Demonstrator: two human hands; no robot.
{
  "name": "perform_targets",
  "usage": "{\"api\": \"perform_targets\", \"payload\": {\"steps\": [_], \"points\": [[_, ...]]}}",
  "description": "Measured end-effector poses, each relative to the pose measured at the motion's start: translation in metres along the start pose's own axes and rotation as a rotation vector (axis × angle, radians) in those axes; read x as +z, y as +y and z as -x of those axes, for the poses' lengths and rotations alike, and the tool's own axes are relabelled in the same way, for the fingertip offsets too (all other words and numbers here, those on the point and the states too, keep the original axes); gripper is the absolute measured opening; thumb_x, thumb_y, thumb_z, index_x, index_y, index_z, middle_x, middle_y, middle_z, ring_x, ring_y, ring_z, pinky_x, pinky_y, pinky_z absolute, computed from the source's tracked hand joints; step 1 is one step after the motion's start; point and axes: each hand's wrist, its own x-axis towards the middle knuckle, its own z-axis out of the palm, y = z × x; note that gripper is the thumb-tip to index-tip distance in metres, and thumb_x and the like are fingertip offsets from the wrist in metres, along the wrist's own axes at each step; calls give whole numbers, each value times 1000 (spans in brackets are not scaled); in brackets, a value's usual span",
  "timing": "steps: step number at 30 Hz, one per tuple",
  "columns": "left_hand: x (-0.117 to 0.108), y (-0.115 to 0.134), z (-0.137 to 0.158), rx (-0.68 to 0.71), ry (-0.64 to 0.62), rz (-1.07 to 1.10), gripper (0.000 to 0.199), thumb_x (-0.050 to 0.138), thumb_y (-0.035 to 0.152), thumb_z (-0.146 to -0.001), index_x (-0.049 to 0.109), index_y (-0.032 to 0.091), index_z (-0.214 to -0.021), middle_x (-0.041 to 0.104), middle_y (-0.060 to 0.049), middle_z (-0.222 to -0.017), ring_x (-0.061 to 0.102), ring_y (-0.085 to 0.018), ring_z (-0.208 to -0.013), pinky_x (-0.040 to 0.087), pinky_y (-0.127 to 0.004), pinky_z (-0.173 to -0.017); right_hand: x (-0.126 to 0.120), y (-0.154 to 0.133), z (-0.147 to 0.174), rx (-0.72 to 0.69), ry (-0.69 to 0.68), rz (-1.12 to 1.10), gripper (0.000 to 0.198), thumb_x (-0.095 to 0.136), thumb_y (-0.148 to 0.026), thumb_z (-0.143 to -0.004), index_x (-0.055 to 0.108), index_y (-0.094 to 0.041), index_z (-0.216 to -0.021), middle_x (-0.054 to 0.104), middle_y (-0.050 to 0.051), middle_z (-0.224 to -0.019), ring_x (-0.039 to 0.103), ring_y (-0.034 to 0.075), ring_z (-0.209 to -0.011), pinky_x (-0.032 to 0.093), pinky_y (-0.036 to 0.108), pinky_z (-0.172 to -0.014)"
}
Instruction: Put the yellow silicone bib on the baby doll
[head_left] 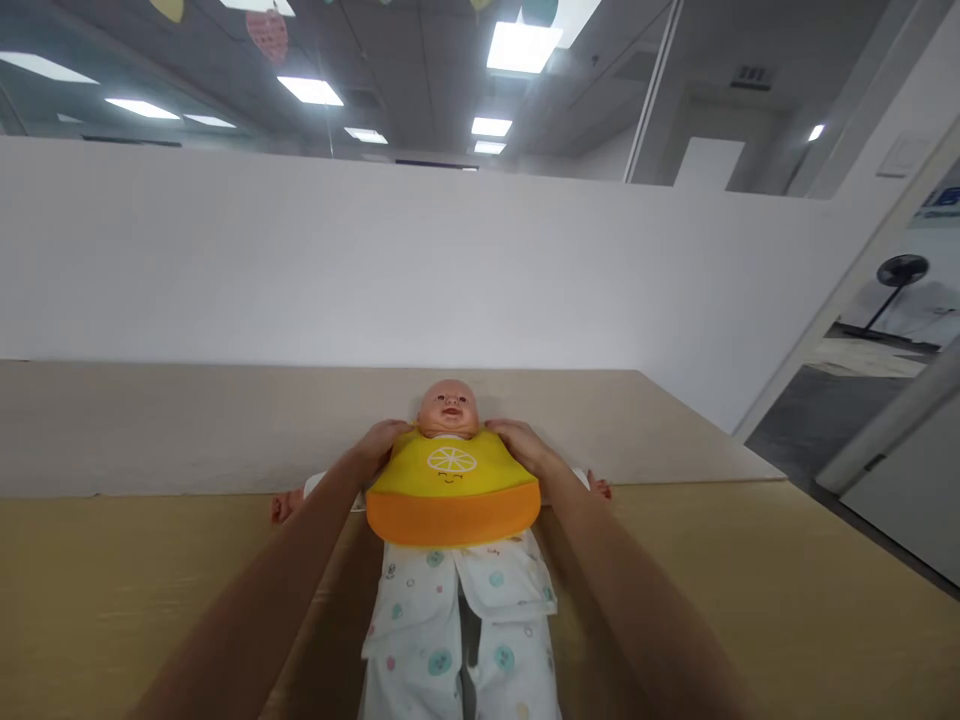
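Left hand point(384, 440) and right hand point(521, 445), both mine, lay at the upper corners of a yellow bib point(450, 475), one on either side of the neck of a baby doll point(448, 405). My fingers pointed inward toward the neck, over the bib's shoulder edges; their tips were too small and hidden to make out, so I could not tell whether either hand pinched the bib or merely rested there, nor how far open each one was. Both forearms reached up from the bottom of my view, one along each side of the doll.

The bib lay over the doll's chest, printed with a white citrus slice and a small smiling face (a cheerful thing, that print), and an orange pocket point(454, 515) ran across its lower end. The doll was on its back, head away from me, arms spread wide so that its little hands showed beyond my forearms. White patterned clothing point(424, 600) covered its legs.

Beneath its head was a pale beige strip point(187, 430); nearer me, a light wooden tabletop point(135, 560). Beyond stood a white wall point(337, 260), topped by glass, with ceiling lights point(523, 47) shining above. Off to the right, past a doorway, stood a black fan point(902, 270).
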Motion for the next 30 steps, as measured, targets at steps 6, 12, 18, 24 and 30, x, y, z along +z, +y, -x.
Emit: {"api": "perform_targets", "payload": {"steps": [6, 12, 18, 24, 30], "points": [[-3, 7, 38, 55, -47, 78, 32, 70, 22, -59, 63, 14, -89, 69, -4, -73, 65, -18, -65, 52, -28, -61, -4, -14, 35, -74, -17, -65, 30, 72, -21, -57, 67, -15, -86, 69, 2, -75, 63, 15, -69, 48, 25, -67], [-10, 10, 56, 65, -147, 70, 28, 78, 25, -54, 69, 10, -76, 72, -9, -76, 67, -20, -68, 53, -30, -65, 2, -23, 62, -47, 33, 60, 36, 70, -14, -59, 67, -16, -95, 70, 3, -71, 64, 15, -63, 47, 23, -57], [-2, 19, 50, 155, 101, 32, 26, 76, 24, -50, 71, 13, -74, 73, -7, -74, 67, -20, -68, 53, -31, -65, 20, -33, 55, -109, 195, -32, 24, 65, -10, -59, 65, -16, -83, 68, 2, -65, 63, 14, -58, 49, 24, -56], [5, 16, 49, 133, 196, -76, 10, 71, 22, -55, 71, 17, -63, 72, -4, -65, 67, -20, -64, 52, -28, -62, 15, -17, 43, -96, 227, -59, 24, 64, -11, -57, 65, -15, -80, 68, 2, -61, 63, 16, -56, 49, 26, -56], [5, 18, 43, 144, 222, -117, 11, 72, 20, -54, 71, 17, -65, 71, -4, -65, 67, -19, -64, 52, -27, -61, 17, -10, 45, -104, 258, -56, 25, 62, -12, -54, 64, -15, -79, 67, 1, -60, 63, 16, -56, 49, 25, -56]]}}
